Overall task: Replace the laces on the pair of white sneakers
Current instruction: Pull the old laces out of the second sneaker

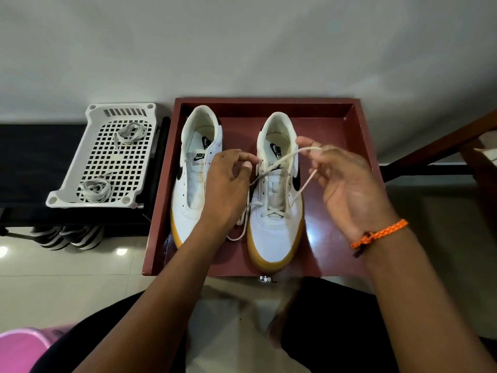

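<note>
A dark red tray [360, 146] with raised walls sits on the pale tiled floor [67, 286] against a white wall [242, 44]. To its left stands a low black shelf [32, 162], and on top of it rests a white plastic basket [80, 184] with a grid of square holes. Under the shelf are dark sandals [67, 238] with pale stripes. A pink plastic thing [18, 348] shows at the bottom left corner. An orange braided wristband [382, 232] is in view on the right.
</note>
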